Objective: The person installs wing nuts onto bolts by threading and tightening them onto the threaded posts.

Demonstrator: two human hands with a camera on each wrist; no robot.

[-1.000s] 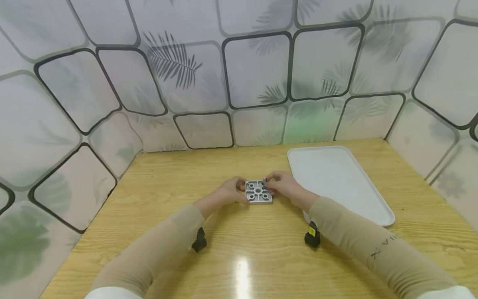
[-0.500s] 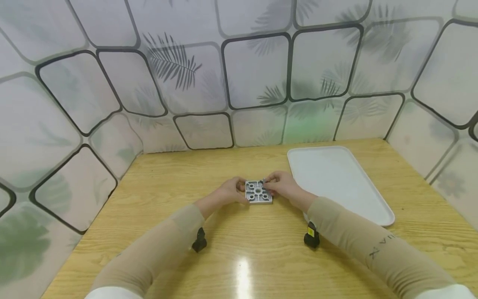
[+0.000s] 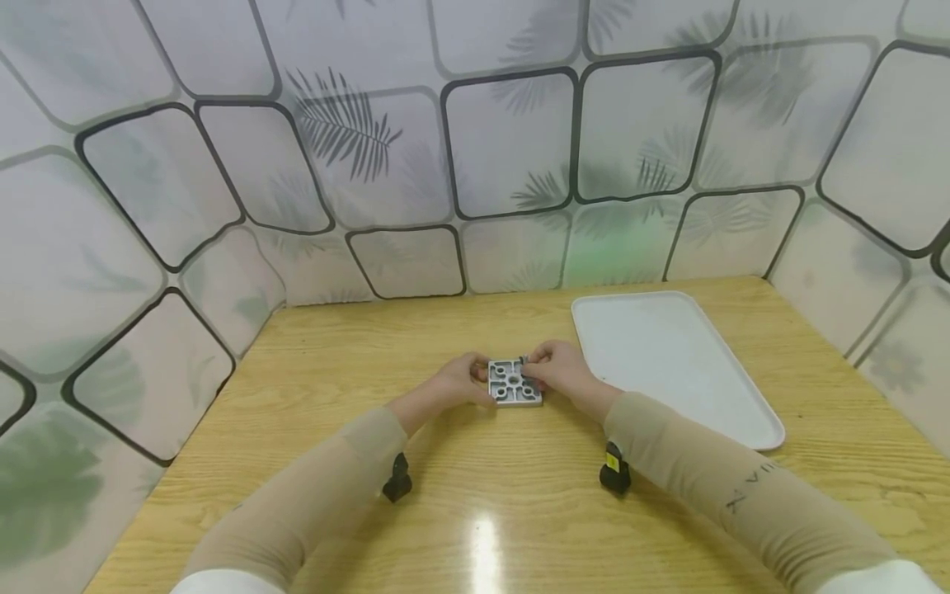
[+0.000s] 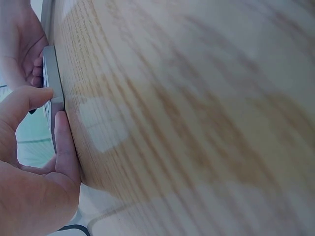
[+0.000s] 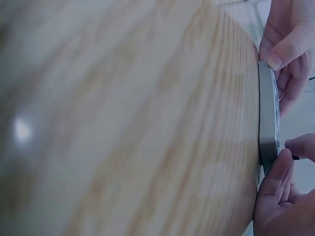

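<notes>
A square silver metal plate (image 3: 514, 383) with ribs and several round holes lies flat on the wooden table. At its left edge, my left hand (image 3: 462, 381) grips it between thumb and fingers; the left wrist view shows the thumb (image 4: 40, 96) on top and a finger (image 4: 64, 142) against the side. My right hand (image 3: 567, 371) is over the plate's far right corner, pinching a small dark piece (image 3: 524, 360). Only a dark tip (image 5: 295, 158) of that piece shows in the right wrist view, so its kind is unclear. Fingers cover that corner's hole.
A white tray (image 3: 668, 363) lies on the table (image 3: 371, 346) just right of the right hand, partly behind the forearm. Patterned fabric walls (image 3: 512, 140) stand at the back and both sides. A black wrist camera (image 3: 614, 470) hangs under the right sleeve.
The right forearm has shifted slightly left, and the small piece in its fingers has changed its tilt a little at the same corner. The left hand and the plate have hardly moved.
</notes>
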